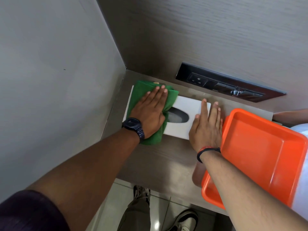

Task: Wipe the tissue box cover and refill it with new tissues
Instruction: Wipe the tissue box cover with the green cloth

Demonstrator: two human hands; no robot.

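Observation:
A white tissue box cover [186, 107] with a dark oval slot [179, 116] lies flat on a brown wooden shelf [160, 162] in the corner. A green cloth [140, 94] covers the cover's left half. My left hand [148, 114], with a dark watch on the wrist, presses flat on the cloth, fingers stretched out. My right hand [206, 127] lies flat on the cover's right end, fingers spread, holding it down. No tissues show in the slot.
An orange plastic tray [260, 157] sits at the shelf's right, overhanging the front edge, touching my right wrist. A black socket panel [230, 82] is set in the back wall. A grey wall closes the left side. My shoes and a tiled floor show below.

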